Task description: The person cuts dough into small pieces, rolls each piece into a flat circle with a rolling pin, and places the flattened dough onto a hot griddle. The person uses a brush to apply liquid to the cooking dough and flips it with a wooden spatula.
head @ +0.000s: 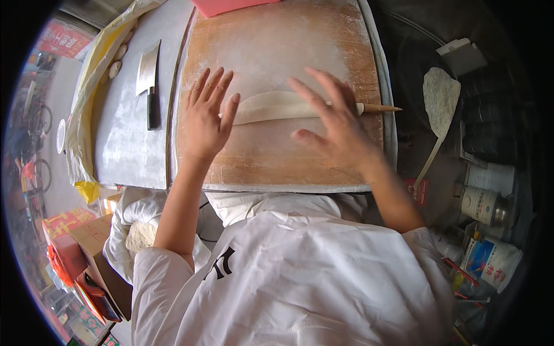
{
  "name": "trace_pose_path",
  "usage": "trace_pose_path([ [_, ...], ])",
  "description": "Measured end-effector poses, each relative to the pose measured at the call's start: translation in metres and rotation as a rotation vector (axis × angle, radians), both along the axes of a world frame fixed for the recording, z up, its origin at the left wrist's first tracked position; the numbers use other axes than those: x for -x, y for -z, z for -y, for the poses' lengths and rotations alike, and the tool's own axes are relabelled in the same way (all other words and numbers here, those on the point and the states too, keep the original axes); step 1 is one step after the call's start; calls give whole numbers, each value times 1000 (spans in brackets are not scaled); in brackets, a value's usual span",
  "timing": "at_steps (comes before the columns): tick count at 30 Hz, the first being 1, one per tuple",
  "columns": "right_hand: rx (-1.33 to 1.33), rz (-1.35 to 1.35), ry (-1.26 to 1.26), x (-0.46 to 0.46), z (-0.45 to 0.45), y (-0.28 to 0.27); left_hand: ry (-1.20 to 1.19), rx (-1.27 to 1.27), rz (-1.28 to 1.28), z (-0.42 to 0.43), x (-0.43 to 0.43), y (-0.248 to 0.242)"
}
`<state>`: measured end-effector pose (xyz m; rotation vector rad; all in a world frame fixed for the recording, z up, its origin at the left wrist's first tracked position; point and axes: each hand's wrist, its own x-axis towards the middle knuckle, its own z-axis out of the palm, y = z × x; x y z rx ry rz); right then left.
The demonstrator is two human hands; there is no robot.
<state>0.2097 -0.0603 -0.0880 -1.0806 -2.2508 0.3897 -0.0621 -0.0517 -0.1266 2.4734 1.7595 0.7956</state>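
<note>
A sheet of dough (272, 107) is wrapped around a wooden rolling pin (381, 108), which lies across the floured wooden board (277, 171). The pin's tapered right end sticks out past the dough. My left hand (211, 114) is spread at the dough's left end, its thumb close to it; whether it touches cannot be told. Over the right part of the dough is my right hand (333, 116), slightly blurred, fingers apart and gripping nothing. It hides part of the dough.
A cleaver (148, 73) lies on the grey metal surface (125, 142) at left, near small dough pieces (115, 69) beside a yellow-lined cloth. At the far edge stands a pink container (233, 5). A long-handled, dough-crusted tool (440, 101) is off the board's right side.
</note>
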Motion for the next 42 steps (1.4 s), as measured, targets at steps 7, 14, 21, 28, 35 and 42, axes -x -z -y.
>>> trace_pose_path([
  [7,121,423,128,14,37,67,46,353,-17,74,-30,26],
  [14,443,464,763,-29,-346,57,-461,277,246,-244,44,32],
  [21,104,531,522,-70,-246,77,-357,-6,70,-104,58,73],
  [28,-179,493,463,-143,-46,78,-140,-9,371,65,21,46],
  [35,-74,326,280,-169,113,60,-237,15,597,110,13,51],
  [42,-4,226,459,-69,104,60,-584,573,673,35,8,33],
])
